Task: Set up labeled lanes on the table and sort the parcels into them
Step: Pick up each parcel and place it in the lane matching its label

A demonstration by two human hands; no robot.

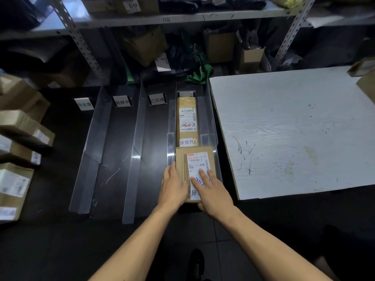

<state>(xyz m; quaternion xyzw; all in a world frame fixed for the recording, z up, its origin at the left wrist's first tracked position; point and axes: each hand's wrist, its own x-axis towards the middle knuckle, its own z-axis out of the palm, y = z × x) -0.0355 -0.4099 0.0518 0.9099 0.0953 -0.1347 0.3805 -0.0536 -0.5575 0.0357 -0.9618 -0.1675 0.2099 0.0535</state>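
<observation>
While both hands are pressed onto it, a small brown parcel (pixel 194 171) is seen at the near end of the rightmost lane (pixel 211 136), at about 6 o'clock from the long parcel (pixel 187 118) lying further up the same lane. The left hand (pixel 173 184) is laid flat and open along the parcel's left edge, fingers stretched forward, nothing gripped. The right hand (pixel 213 189) is spread open over the white shipping label (pixel 197 169), fingers extended on top; whether its thumb is tucked under the near edge cannot be told. A white tag with printed characters is carried by each parcel. Three further lanes, formed by clear dividers (pixel 136 142) on the dark table (pixel 60 159), are laid out toward 9 o'clock, each headed by a small label card (pixel 156 99). A pale scuffed board (pixel 294 128) is seen at 3 o'clock, and stacked cartons (pixel 18 138) at 9 o'clock. Shelving (pixel 182 17) packed with parcels is ranged along 12 o'clock.
</observation>
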